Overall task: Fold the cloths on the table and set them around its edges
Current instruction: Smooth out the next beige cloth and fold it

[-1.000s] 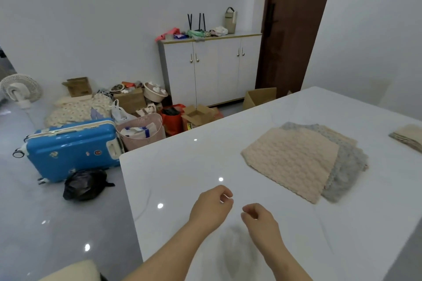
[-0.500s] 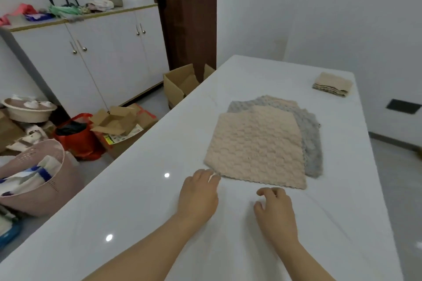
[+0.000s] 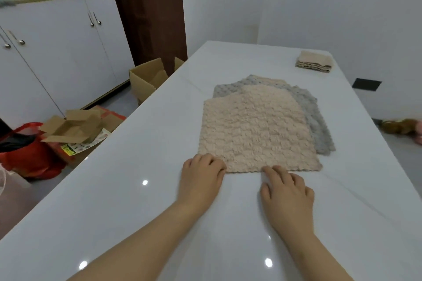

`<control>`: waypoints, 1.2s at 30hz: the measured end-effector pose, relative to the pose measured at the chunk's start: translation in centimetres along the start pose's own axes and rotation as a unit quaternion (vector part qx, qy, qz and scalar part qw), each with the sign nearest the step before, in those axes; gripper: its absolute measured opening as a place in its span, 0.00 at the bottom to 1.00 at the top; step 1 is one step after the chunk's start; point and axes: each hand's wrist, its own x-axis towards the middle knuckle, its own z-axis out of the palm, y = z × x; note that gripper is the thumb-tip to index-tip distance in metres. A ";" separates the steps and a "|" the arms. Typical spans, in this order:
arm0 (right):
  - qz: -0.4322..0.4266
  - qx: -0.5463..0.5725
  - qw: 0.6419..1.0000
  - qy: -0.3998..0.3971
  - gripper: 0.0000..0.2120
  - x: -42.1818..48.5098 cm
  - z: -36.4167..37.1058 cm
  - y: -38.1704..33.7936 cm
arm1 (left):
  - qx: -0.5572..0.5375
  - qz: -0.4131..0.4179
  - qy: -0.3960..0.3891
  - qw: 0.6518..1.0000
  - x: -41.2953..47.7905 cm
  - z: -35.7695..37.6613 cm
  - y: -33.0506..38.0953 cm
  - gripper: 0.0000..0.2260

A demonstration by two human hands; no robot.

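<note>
The left hand lies palm down on the white table, its fingers curled at the near left corner of the beige cloth; whether they pinch the edge cannot be told. The right hand rests flat just beside it, fingers spread and relaxed, their tips touching the cloth's near hem, holding nothing. The beige cloth spreads flat directly beyond both hands. Under it, peeking out on the far and right sides, lies a grey cloth. Well beyond the right hand, near the far right table edge, sits a folded stack of beige cloths. Off to the left of the left hand, on the floor, stand open cardboard boxes and a red bag before white cabinets.
</note>
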 end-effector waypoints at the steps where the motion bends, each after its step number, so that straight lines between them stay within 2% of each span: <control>1: -0.005 0.003 1.000 0.007 0.19 -0.2 0.1 0.1 | -0.002 -0.010 -0.004 1.000 -0.1 -0.2 0.1 0.02; 4: -0.026 0.017 0.999 0.026 0.17 -1.3 0.1 0.4 | 0.017 -0.013 -0.006 1.000 -0.9 -0.6 0.1 0.02; 9: -0.045 0.004 0.997 0.060 0.14 -4.4 -0.4 -0.1 | 0.032 -0.018 -0.021 0.999 -4.2 -2.6 -0.6 0.10; 15: -0.033 0.061 0.990 0.124 0.12 -9.4 -0.3 -1.0 | 0.044 -0.028 -0.031 0.998 -9.8 -5.3 -1.4 0.11; 20: -0.064 0.040 0.991 0.114 0.15 -11.2 -0.3 -1.5 | 0.047 -0.015 -0.038 0.998 -12.8 -7.0 -1.6 0.10; 23: -0.068 0.016 0.995 0.076 0.18 -11.4 -0.6 -1.6 | 0.028 -0.004 -0.036 0.999 -14.0 -6.9 -2.0 0.11; 26: -0.062 0.012 0.997 0.051 0.20 -11.1 -0.7 -1.4 | 0.001 0.014 0.005 1.000 -14.1 -6.9 -2.1 0.18; 27: -0.060 0.014 0.997 0.046 0.19 -10.9 -0.7 -1.4 | -0.001 0.018 -0.015 1.000 -13.9 -7.0 -1.9 0.22; 29: -0.059 0.012 0.998 0.037 0.18 -10.8 -0.6 -1.4 | 0.009 0.007 -0.108 0.994 -13.6 -6.9 -1.8 0.28; 32: -0.064 -0.012 0.998 0.015 0.18 -10.6 -0.7 -1.4 | 0.036 -0.008 -0.199 0.979 -13.1 -6.8 -2.1 0.22; 36: -0.067 -0.052 0.996 -0.003 0.18 -10.5 -1.1 -1.9 | 0.057 -0.024 -0.222 0.973 -13.2 -8.0 -2.1 0.22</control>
